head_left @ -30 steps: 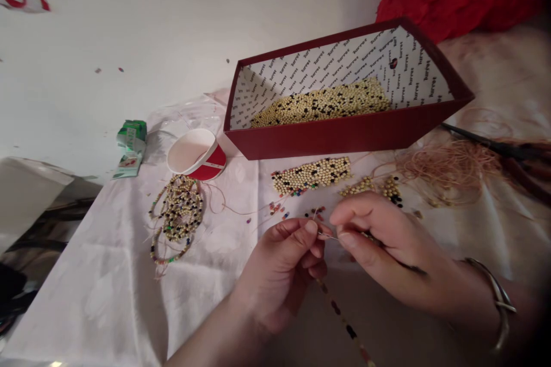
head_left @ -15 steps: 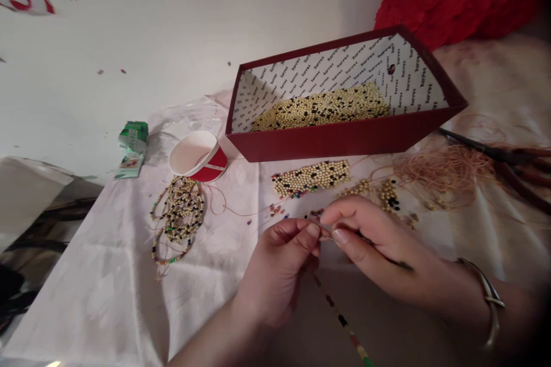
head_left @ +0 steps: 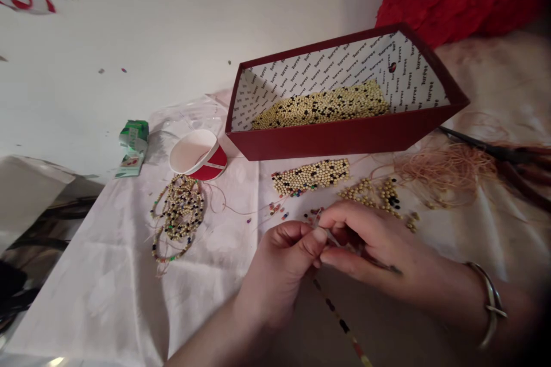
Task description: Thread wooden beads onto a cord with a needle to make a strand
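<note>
A small green carton lies at the far left of a white cloth, with a red and white paper cup just beside it. Below the cup rests a heap of finished beaded loops. At centre, the person's left hand and right hand meet fingertip to fingertip, both pinched narrow on a thin strand. A beaded string hangs below them with several coloured beads on it, so threading appears under way, with much left. Behind the hands sit loose beads and a dark red box holding many more. A tangle of pinkish cord lies at right.
</note>
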### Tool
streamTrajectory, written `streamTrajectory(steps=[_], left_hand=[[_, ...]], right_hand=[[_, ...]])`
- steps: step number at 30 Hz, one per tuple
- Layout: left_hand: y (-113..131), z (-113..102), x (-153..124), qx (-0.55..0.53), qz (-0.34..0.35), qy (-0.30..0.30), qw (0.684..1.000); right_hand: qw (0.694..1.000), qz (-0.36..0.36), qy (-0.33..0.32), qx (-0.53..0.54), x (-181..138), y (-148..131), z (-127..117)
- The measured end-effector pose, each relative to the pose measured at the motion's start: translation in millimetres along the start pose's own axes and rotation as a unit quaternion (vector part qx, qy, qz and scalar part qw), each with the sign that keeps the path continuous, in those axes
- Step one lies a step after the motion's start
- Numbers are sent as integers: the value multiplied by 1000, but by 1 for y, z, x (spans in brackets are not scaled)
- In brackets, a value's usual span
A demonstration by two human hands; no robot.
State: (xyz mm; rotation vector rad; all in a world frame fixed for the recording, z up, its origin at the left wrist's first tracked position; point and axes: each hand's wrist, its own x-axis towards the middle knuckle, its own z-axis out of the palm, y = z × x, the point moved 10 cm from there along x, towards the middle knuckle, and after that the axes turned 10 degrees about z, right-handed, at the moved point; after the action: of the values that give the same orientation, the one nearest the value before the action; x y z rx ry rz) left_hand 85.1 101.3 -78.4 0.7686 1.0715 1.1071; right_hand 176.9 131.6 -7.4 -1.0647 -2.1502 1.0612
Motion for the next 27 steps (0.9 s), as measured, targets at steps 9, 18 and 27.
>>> streamTrajectory(steps=[9, 18, 27], left_hand=[[17, -5, -3, 64, 49, 8, 997], [31, -19, -3, 5, 102, 91, 991], [58, -16, -10, 203, 175, 86, 960]], right_hand=[[997, -54, 51, 3, -3, -14, -10], [985, -68, 153, -49, -8, -22, -41], [990, -58, 106, -67, -7, -14, -28]])
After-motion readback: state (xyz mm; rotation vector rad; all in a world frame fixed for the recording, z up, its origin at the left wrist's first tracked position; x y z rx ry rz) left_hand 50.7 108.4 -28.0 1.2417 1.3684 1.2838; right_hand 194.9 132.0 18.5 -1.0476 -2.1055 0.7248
